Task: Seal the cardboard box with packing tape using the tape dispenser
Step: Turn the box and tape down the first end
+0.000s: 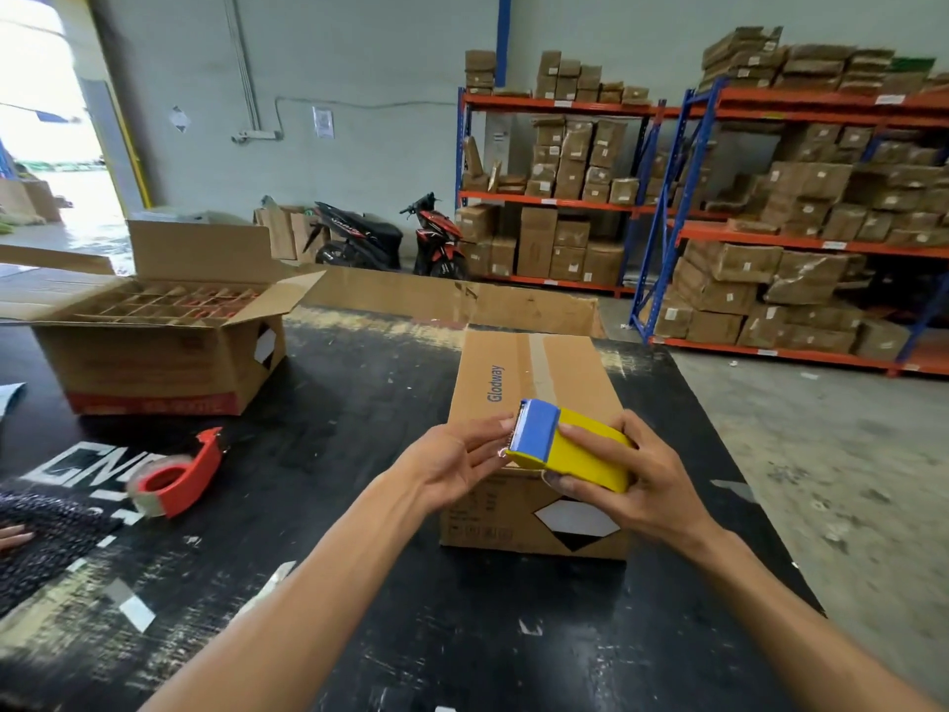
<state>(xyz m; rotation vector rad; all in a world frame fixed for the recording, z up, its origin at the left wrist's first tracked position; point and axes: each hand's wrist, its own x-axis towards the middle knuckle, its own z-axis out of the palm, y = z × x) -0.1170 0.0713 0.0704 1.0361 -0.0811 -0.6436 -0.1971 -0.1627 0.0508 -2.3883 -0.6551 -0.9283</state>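
Both forearms are bare from the bottom edge of the view to the wrists, with no sleeve on either. The left hand (452, 462) and the right hand (634, 485) are ungloved, fingers slender, nails short and plain.

Both hands raised over near end of cardboard box (534, 382), yellow-and-blue tape dispenser (570, 447) between them: right hand (637, 480) grips body, left hand (457, 459) fingertips at blade end. Box top beyond dispenser bare along taped seam. Black table (359, 393) left of box open as far as red tape dispenser (177, 477) (lying on side, well apart). Open divider carton (159, 341) blocks far left. Flattened cardboard sheet (462, 300) lies behind box. Near table edge free. Right of box: narrow table strip, then concrete floor (821, 454).
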